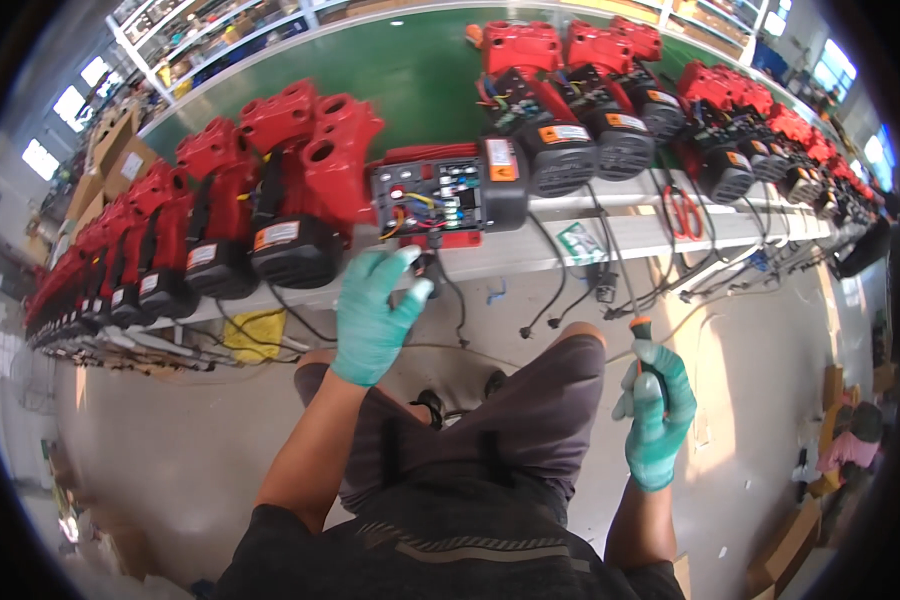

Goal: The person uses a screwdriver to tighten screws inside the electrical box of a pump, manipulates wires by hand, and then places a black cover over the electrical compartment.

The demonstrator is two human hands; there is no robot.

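Observation:
My right hand (660, 412), in a green glove, is closed around the orange-and-black handle of a screwdriver (640, 328), its long shaft pointing up and away. My left hand (375, 312), gloved too, is at the bench's front edge, thumb and fingers apart. Close to its fingertips is a small dark part (429, 268); whether they touch it I cannot tell. Just beyond lies a red-and-black power tool (504, 185) on its side. Its open housing shows a circuit board (460, 195) and coloured wires (415, 200). A black cable (452, 285) hangs below it.
More red-and-black power tools (300, 245) stand along the left, and others (560, 155) line the right, cables dangling. Red-handled scissors (682, 212) and a green card (580, 243) lie at the bench edge (530, 255). A yellow cloth (255, 335) is below it.

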